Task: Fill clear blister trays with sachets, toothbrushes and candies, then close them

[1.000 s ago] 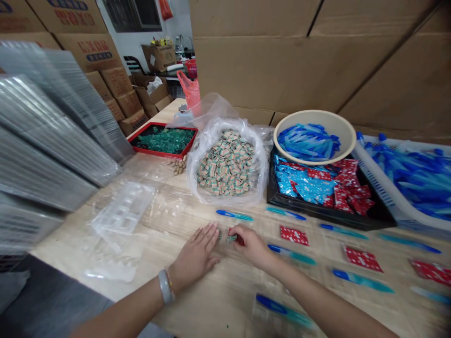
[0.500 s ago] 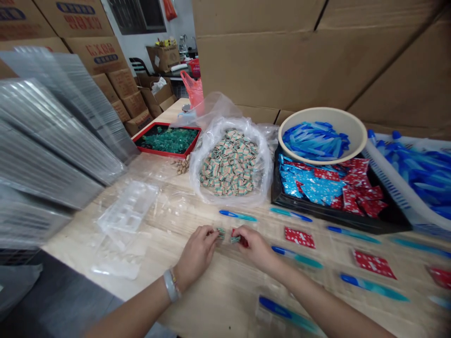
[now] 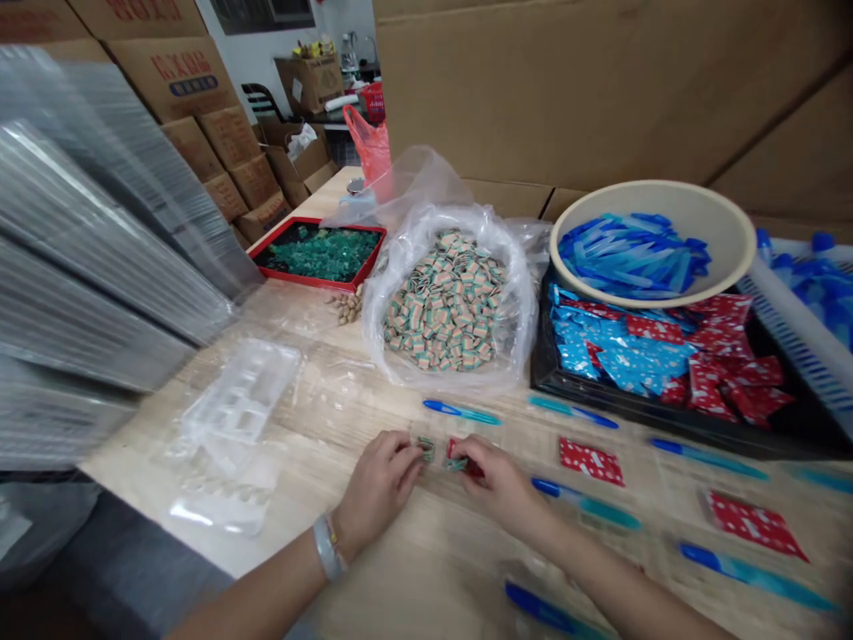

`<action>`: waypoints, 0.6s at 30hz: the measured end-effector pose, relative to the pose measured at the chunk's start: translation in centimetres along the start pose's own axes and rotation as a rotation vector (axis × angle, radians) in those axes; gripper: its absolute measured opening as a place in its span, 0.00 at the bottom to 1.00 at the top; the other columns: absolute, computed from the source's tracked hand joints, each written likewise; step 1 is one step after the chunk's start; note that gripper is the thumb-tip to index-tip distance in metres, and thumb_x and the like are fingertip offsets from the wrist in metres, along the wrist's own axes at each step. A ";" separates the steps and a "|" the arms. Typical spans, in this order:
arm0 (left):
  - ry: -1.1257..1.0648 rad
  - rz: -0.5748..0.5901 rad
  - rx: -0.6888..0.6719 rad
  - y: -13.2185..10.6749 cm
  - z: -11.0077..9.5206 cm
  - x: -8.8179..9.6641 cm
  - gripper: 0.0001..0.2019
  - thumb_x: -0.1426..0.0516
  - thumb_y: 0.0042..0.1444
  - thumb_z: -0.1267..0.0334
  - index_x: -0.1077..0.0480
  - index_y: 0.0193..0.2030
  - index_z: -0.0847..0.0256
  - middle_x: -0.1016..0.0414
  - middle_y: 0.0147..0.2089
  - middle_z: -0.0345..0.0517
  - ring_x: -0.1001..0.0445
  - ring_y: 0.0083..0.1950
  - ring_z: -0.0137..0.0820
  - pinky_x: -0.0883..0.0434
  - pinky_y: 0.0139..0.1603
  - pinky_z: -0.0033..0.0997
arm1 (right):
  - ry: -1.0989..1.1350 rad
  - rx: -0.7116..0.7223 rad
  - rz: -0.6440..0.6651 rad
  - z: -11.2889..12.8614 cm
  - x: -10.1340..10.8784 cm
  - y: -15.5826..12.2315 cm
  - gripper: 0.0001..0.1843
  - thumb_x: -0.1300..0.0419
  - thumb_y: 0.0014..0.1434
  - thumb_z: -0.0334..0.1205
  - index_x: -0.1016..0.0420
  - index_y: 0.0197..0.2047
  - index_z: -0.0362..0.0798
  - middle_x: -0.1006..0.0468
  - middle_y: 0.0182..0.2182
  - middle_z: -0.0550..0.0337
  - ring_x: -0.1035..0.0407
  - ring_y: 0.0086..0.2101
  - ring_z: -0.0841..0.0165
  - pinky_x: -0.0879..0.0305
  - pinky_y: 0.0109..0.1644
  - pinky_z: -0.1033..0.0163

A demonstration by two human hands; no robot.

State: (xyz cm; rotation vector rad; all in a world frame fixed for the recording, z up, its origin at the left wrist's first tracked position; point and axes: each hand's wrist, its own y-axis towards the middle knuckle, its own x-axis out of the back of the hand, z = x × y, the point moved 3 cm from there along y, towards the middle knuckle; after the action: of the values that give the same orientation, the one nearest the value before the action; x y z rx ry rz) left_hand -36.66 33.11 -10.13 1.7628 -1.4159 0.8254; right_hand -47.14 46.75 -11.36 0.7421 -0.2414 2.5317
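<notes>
Left hand: lower centre of frame; fingertips pinched on a striped block, held low on the table.
Right hand: just beside it; fingers closed on a second block, over a red packet.
Behind: open bag of similar blocks, centre frame; blue pen between bag and hands.
Risk: the blocks are small and only lightly pinched, so one could be flicked away toward the pen.
Risk: the packet could be dragged askew by the right fingers.

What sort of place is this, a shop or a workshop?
Most likely a small packing workshop or storeroom: cardboard cartons stacked behind, clear plastic trays piled at the left, and a wooden table with a bag of small striped pieces, pens and red packets laid out in rows.
</notes>
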 end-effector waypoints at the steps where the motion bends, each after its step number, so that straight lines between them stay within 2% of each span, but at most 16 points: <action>1: -0.012 0.003 0.008 0.1 0.1 0.0 0.08 0.50 0.54 0.68 0.33 0.40 0.60 0.36 0.40 0.47 0.37 0.42 0.32 0.34 0.42 0.34 | 0.001 -0.003 0.004 0.0 0.0 0.0 0.12 0.49 0.47 0.24 0.34 0.34 0.47 0.32 0.31 0.59 0.36 0.31 0.71 0.40 0.34 0.66; 7: -0.080 0.027 0.069 0.7 0.4 0.1 0.09 0.48 0.53 0.67 0.35 0.42 0.61 0.36 0.41 0.47 0.37 0.42 0.32 0.34 0.43 0.33 | 0.008 -0.017 0.022 0.1 0.2 0.0 0.11 0.49 0.48 0.25 0.33 0.34 0.47 0.32 0.30 0.59 0.36 0.31 0.71 0.40 0.33 0.66; 18: -0.090 0.032 0.071 0.9 0.3 0.2 0.11 0.47 0.52 0.67 0.36 0.43 0.60 0.36 0.40 0.47 0.37 0.42 0.33 0.35 0.43 0.34 | 0.020 -0.035 0.029 0.2 0.2 0.0 0.12 0.49 0.48 0.25 0.33 0.35 0.47 0.32 0.31 0.59 0.36 0.32 0.70 0.39 0.35 0.66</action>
State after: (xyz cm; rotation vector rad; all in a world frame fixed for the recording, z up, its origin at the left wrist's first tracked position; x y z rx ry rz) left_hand -37.53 32.66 -10.02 1.8554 -1.4936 0.8316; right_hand -47.21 46.78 -11.05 0.7041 -0.2910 2.5539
